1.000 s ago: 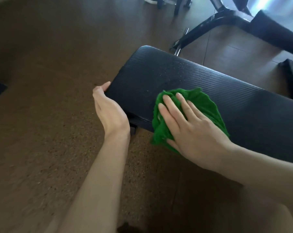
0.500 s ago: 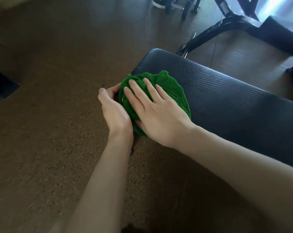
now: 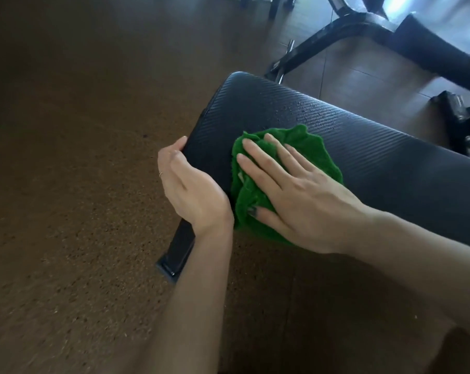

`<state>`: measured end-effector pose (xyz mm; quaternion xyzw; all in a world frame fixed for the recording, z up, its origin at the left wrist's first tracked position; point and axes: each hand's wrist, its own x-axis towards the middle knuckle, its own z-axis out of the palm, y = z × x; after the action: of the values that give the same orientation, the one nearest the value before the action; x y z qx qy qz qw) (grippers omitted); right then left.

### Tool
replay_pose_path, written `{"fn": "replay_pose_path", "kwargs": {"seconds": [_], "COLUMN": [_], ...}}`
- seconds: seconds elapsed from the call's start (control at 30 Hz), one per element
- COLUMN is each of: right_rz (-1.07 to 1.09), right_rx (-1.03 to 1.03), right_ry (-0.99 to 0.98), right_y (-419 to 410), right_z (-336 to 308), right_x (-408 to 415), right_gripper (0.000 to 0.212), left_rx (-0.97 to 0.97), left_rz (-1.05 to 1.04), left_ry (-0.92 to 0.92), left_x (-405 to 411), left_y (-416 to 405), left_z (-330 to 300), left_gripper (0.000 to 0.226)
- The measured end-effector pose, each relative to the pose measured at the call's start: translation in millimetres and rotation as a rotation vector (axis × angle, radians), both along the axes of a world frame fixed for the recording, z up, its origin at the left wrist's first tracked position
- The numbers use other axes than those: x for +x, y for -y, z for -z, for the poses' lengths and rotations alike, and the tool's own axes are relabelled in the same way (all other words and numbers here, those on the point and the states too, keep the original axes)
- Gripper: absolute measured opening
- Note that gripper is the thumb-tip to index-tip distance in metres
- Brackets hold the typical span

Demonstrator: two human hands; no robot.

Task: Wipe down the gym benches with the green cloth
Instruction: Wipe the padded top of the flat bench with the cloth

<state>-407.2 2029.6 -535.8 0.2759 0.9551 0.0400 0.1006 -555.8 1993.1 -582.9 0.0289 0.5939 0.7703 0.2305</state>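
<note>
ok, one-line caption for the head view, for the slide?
Right hand presses the green cloth flat on the black bench pad; left hand steadies the pad's end.
</note>
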Motion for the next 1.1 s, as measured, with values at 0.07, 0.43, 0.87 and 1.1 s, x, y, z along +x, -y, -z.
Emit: {"fn": "replay_pose_path", "kwargs": {"seconds": [0.07, 0.43, 0.87, 1.1], "right_rz": [-0.004, 0.1, 0.087, 0.171], "right_rx": [-0.056, -0.087, -0.203, -0.207], "right_ry": [-0.043, -0.164, -0.23, -0.281], "right_y": [-7.4, 27.6, -60.9, -46.1], "right_z": [0.0, 0.5, -1.7, -0.9], "right_x": [-9.6, 8.0, -100.2, -100.9], "right_gripper": [0.075, 0.066, 0.06, 0.063], "left_rx": [0.008, 0.025, -0.096, -0.12], "left_rz": [-0.024, -0.001, -0.021, -0.084], "left_ry": [-0.015, 0.032, -0.086, -0.112], "left_x": [1.1, 7.3, 9.1, 16.3], "left_y": [-0.3, 11.8, 7.2, -0.1], "left_z": [2.1, -8.9, -10.5, -5.0], "left_gripper": [0.036, 0.045, 0.038, 0.03]}}
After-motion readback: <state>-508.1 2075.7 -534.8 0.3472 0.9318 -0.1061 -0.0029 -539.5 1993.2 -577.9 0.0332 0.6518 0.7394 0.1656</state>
